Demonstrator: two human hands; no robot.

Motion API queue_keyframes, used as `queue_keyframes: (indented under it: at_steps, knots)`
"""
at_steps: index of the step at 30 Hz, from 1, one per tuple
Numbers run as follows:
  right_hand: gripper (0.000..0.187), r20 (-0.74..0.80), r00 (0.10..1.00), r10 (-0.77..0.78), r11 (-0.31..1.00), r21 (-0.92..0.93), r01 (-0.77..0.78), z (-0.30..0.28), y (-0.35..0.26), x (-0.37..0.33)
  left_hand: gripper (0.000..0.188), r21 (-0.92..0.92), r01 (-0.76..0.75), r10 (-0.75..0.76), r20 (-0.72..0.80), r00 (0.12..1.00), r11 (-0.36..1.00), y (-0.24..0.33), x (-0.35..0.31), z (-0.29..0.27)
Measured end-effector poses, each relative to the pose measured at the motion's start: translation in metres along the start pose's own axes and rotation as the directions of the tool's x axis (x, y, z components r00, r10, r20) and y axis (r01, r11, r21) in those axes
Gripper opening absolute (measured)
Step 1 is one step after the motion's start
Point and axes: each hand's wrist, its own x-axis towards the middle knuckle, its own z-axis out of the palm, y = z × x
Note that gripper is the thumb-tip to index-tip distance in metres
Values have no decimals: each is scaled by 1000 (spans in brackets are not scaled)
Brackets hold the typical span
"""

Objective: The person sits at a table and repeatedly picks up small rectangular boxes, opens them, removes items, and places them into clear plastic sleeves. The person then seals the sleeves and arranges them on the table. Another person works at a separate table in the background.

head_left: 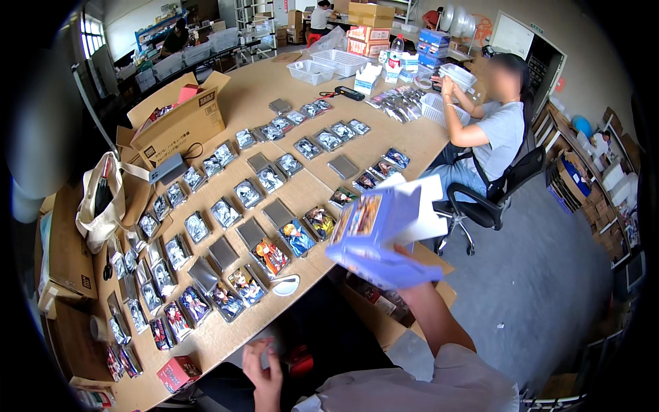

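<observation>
My right hand grips a blue-purple printed carton from below, above the table's near edge; its white flaps stand open and motion blurs it. My left hand is low over my lap, fingers loosely bent and apart, with nothing visible in them. A small red box lies on the table to its left. Rows of flat, clear-wrapped picture packs cover the table, among them a red-haired figure pack and a blue-and-yellow one. A white oval object rests at the near edge.
A large open cardboard box and a cloth bag stand at the left. An open carton sits below the table edge by my right arm. At the right a co-worker sits on an office chair, near white baskets.
</observation>
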Motion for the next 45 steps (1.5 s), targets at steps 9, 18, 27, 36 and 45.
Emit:
queue_keyframes:
  at_steps: [9,18,27,36,45]
  knots:
    - [41,233,962,-143,962,-195,190,107,-74,107,39,518,-227,343,-138,929,825,-64,25,-12]
    - [49,402,916,-17,987,-140,80,308,-63,326,40,741,-192,395,-107,912,643,-91,12,-4]
    - [66,151,893,-423,885,-142,443,468,33,463,66,705,-104,206,-61,977,702,-117,-29,-5]
    - [59,351,911,-216,820,-441,365,472,88,534,16,740,-99,-10,142,990,665,-59,57,-20]
    - [12,483,867,122,704,-658,268,460,43,509,12,795,-130,188,21,982,593,-90,11,-4]
